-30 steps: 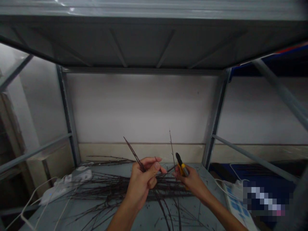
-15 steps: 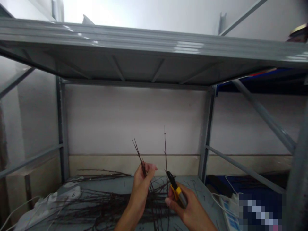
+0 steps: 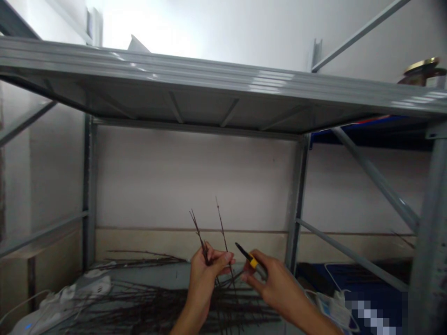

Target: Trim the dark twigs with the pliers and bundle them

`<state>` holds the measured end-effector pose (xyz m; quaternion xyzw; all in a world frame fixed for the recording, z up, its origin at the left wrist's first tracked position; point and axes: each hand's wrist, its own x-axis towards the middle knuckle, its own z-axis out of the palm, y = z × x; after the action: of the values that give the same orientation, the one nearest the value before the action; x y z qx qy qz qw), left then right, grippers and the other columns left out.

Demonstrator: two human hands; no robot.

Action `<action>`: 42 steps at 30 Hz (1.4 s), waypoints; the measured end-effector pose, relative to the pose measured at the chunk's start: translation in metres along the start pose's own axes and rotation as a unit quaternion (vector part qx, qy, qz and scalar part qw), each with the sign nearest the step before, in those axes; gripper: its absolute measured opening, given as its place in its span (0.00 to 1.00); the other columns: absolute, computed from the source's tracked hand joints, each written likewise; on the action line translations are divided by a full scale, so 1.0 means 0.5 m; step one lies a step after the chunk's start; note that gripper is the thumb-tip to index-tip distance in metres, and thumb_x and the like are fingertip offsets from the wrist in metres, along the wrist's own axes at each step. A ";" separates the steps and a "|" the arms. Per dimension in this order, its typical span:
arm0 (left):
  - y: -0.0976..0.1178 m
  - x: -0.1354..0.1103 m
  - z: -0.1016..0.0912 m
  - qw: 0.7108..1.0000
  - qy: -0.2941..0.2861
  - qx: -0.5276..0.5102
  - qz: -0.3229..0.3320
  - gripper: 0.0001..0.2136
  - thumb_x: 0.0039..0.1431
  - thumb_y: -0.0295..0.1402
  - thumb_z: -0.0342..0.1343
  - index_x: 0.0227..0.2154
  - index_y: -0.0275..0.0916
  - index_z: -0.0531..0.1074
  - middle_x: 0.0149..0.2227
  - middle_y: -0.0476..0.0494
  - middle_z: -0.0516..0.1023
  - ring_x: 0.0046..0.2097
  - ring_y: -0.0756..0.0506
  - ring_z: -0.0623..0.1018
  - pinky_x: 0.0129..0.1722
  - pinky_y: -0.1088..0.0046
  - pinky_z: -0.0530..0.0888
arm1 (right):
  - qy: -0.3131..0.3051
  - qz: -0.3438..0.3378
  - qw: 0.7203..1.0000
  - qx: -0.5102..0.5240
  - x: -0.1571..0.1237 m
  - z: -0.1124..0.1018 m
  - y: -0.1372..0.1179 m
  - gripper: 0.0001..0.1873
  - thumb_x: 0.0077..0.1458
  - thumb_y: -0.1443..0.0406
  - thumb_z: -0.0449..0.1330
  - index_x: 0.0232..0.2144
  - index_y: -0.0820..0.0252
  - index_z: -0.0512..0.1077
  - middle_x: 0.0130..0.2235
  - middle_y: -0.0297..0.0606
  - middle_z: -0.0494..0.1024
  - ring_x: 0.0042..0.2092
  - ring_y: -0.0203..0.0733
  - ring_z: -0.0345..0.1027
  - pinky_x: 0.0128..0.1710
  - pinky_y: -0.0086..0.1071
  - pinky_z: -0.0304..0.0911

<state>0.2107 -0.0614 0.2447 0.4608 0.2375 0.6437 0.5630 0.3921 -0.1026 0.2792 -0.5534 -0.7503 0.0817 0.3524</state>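
Observation:
My left hand (image 3: 209, 267) is closed around a few thin dark twigs (image 3: 198, 232) that point upward. Its thumb and a finger also pinch a single longer twig (image 3: 222, 225), which stands nearly upright to the right of the others. In my right hand (image 3: 268, 274) is a pair of pruning shears (image 3: 252, 261) with yellow-marked handles; the dark blades point up and left, a little apart from the single twig. Below both hands a loose pile of dark twigs (image 3: 157, 300) spreads over the grey shelf (image 3: 153, 271).
Grey metal uprights and a thick upper shelf beam (image 3: 195, 77) frame the space. White power strips (image 3: 87, 291) with cables lie at left. More twigs (image 3: 146, 260) rest along the back. A jar (image 3: 421, 70) stands on the upper shelf; a blue surface (image 3: 370, 288) lies at right.
The single twig has moved left from beside the shears to my left hand's fingertips. The shears have turned and come away from it. The view has tipped up slightly.

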 end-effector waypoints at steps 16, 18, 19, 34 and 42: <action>-0.024 -0.013 0.003 0.999 -0.037 0.011 -0.012 0.26 0.46 0.39 0.72 0.24 0.43 0.54 0.27 0.44 0.82 0.31 0.42 0.82 0.32 0.68 0.77 | 0.019 -0.091 0.949 -0.302 0.119 -0.176 -0.067 0.16 0.52 0.59 0.66 0.43 0.55 0.73 0.40 0.43 0.81 0.41 0.53 0.75 0.38 0.39 0.61; -0.024 -0.014 0.003 0.999 -0.036 0.017 -0.011 0.26 0.46 0.38 0.72 0.24 0.43 0.54 0.28 0.44 0.82 0.30 0.42 0.82 0.30 0.69 0.77 | 0.015 -0.095 0.948 -0.303 0.118 -0.177 -0.068 0.16 0.52 0.59 0.66 0.44 0.56 0.73 0.41 0.43 0.81 0.42 0.53 0.75 0.39 0.39 0.61; -0.024 -0.015 0.003 0.999 -0.035 0.018 -0.011 0.26 0.46 0.38 0.72 0.24 0.43 0.54 0.28 0.43 0.82 0.30 0.43 0.82 0.30 0.69 0.76 | 0.013 -0.096 0.948 -0.303 0.118 -0.177 -0.068 0.17 0.52 0.59 0.66 0.44 0.56 0.73 0.41 0.43 0.82 0.43 0.53 0.75 0.40 0.39 0.61; -0.024 -0.019 0.000 0.998 -0.054 0.020 -0.004 0.26 0.48 0.37 0.71 0.24 0.44 0.52 0.27 0.44 0.82 0.29 0.44 0.80 0.30 0.70 0.76 | -0.037 -0.090 0.958 -0.270 0.119 -0.190 -0.071 0.19 0.50 0.60 0.66 0.46 0.56 0.75 0.44 0.46 0.81 0.47 0.56 0.74 0.44 0.41 0.63; -0.026 -0.024 -0.001 0.999 -0.054 0.009 -0.005 0.25 0.49 0.35 0.71 0.24 0.44 0.53 0.27 0.43 0.82 0.29 0.44 0.80 0.30 0.70 0.75 | -0.036 -0.099 0.956 -0.275 0.123 -0.192 -0.071 0.13 0.52 0.62 0.65 0.41 0.57 0.74 0.40 0.45 0.81 0.43 0.53 0.75 0.42 0.40 0.63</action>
<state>0.2163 -0.0693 0.2297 0.4981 0.2151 0.6129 0.5744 0.4156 -0.0867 0.3953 -0.5488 -0.8068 -0.1433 0.1657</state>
